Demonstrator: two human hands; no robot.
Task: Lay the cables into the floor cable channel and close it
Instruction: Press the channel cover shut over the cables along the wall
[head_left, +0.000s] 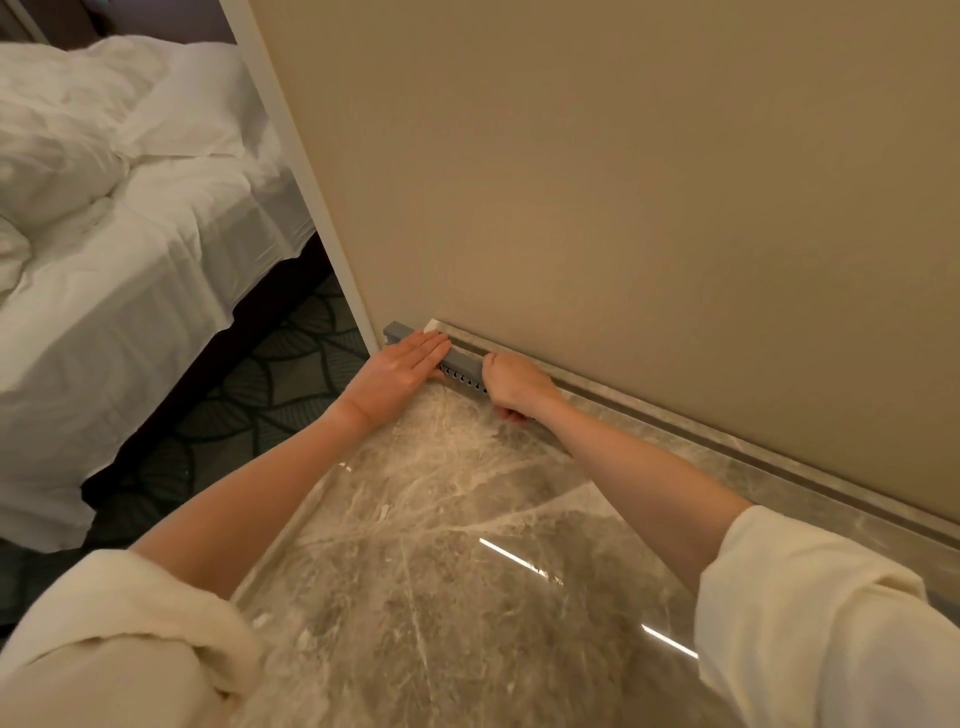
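Channel work looks far along to me: the grey cable channel (457, 361) sits against the skirting at the wall's foot, centre of frame, its cover seemingly on, with no cables visible. I see the left hand (402, 366) spread flat, pressing on its left end. The right hand (514, 387) is curled at the other end; what it grips I cannot tell.

Grey cable channel (462, 361) with a row of small dark slots, set against a plain beige wall (623, 182). Glossy brown-grey marble floor (441, 545) veined in cream, meeting dark carpet (270, 384) with a leaf pattern. White bed linen (104, 208), cream sleeves (810, 623).
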